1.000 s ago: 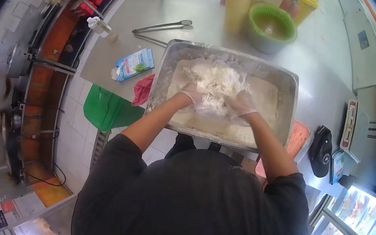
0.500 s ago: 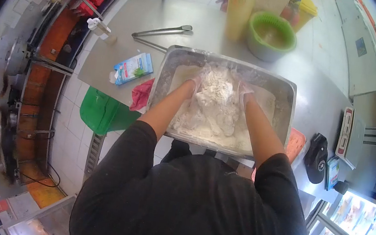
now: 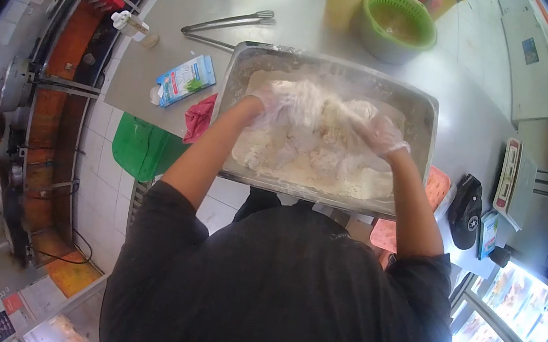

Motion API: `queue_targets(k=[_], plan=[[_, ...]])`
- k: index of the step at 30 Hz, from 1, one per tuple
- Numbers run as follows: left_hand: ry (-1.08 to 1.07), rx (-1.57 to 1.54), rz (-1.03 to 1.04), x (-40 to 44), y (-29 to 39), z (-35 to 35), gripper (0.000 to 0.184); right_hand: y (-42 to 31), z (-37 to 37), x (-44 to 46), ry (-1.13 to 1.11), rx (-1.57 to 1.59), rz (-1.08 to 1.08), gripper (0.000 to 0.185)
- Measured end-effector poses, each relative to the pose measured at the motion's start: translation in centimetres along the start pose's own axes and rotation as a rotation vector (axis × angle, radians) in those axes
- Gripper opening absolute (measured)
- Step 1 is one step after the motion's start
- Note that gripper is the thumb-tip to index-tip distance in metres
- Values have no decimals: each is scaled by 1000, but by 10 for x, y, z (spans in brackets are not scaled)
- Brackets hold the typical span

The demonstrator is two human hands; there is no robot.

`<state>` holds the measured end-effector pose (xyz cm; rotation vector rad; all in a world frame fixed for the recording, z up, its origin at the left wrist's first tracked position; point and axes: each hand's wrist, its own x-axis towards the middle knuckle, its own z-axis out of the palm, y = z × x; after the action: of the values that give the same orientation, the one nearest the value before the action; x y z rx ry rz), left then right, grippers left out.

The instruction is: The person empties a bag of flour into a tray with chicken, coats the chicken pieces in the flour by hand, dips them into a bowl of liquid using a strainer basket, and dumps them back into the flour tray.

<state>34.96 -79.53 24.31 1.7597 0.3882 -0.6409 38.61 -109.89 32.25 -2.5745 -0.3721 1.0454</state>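
Observation:
A deep metal tray (image 3: 433,116) holds white flour (image 3: 369,182) and flour-coated pieces (image 3: 325,151) whose kind I cannot make out. Both of my hands wear thin clear plastic gloves and are inside the tray. My left hand (image 3: 273,100) is at the left part of the heap, its fingers smeared by motion and covered in flour. On the other side, my right hand (image 3: 381,131) touches or nearly touches the floured pieces, with its fingertips blurred. Loose flour falls and hangs in the air between the hands.
Tongs (image 3: 231,25), a blue packet (image 3: 187,81) and a pink cloth (image 3: 198,118) lie left of the tray. Behind stand a green basket in a bowl (image 3: 398,27) and a yellowish roll (image 3: 343,0). A black cap (image 3: 466,211) and a scale (image 3: 510,178) are at the right.
My hands have moved apart, the left to the left and the right to the right. The central flour mound has broken up, and flour dust now flies above it.

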Motion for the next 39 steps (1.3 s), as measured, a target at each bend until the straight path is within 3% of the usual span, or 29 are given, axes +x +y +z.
queue_targets(k=[2, 3, 4, 5, 7, 8, 9, 11, 14, 16, 17, 19, 20, 22, 23, 25, 27, 28, 30, 31, 32, 34, 35, 37, 39], plan=[[-74, -107, 266, -19, -12, -17, 37, -6, -18, -29, 26, 93, -90, 81], [-74, -102, 266, -22, -22, -27, 37, -5, -22, -36, 49, 185, -176, 79], [-37, -146, 44, -20, -35, -31, 37, 19, -10, -18, 52, 192, -174, 79], [12, -201, -176, -19, -49, -36, 37, 58, 10, 15, 196, 155, -44, 73], [-74, 389, -204, -14, -59, -24, 37, 59, 18, 16, 342, 114, 87, 68], [-118, 692, -133, -10, -63, -9, 38, 52, 25, 9, 141, 215, 99, 66], [-140, 743, -94, -6, -61, 8, 38, 42, 24, 1, -60, 312, 109, 65], [-167, 767, -30, 5, -52, 40, 39, 64, 65, 46, -160, 77, -17, 51], [-166, 664, 7, 28, -41, 74, 39, 34, 84, 55, -204, 484, 3, 49], [-146, 637, 34, 44, -42, 86, 40, 10, 90, 55, -127, 819, 217, 46], [-137, 639, 56, 50, -46, 87, 40, 13, 88, 51, -121, 811, 210, 46], [-117, 658, 119, 60, -58, 81, 41, 22, 86, 48, -12, 233, -266, 46], [-109, 686, 187, 64, -64, 75, 41, 24, 83, 51, -16, 234, -266, 46], [-77, 715, 356, 68, -66, 56, 42, 21, 70, 48, 43, -181, -258, 60], [-42, 607, 379, 65, -65, 45, 42, 21, 60, 42, 39, -179, -257, 60], [7, 442, 380, 33, -19, 23, 43, 12, 31, 24, 71, -28, 36, 56], [286, 763, -37, 19, 3, 9, 48, 38, 19, 38, 230, 162, -138, 60], [290, 763, -39, 19, 2, 3, 48, 51, 15, 47, 229, 161, -142, 60], [420, 156, -98, 21, -1, -9, 56, 68, 21, 67, 390, -148, -194, 64], [426, 155, -94, 41, -17, -15, 56, 72, 28, 77, 447, -253, -209, 65], [339, 261, 173, 73, -46, -19, 57, 71, 39, 91, 454, -171, -150, 69], [254, 367, 443, 79, -42, -20, 58, 61, 52, 114, 466, -91, -98, 72], [265, 178, 295, 82, -34, -8, 57, 53, 59, 125, 377, 405, -143, 71], [267, -205, -13, 61, 3, 34, 55, 17, 63, 120, 266, 895, -175, 70], [253, -498, -250, 55, 15, 55, 54, -23, 50, 93, 189, 1130, 135, 67]])
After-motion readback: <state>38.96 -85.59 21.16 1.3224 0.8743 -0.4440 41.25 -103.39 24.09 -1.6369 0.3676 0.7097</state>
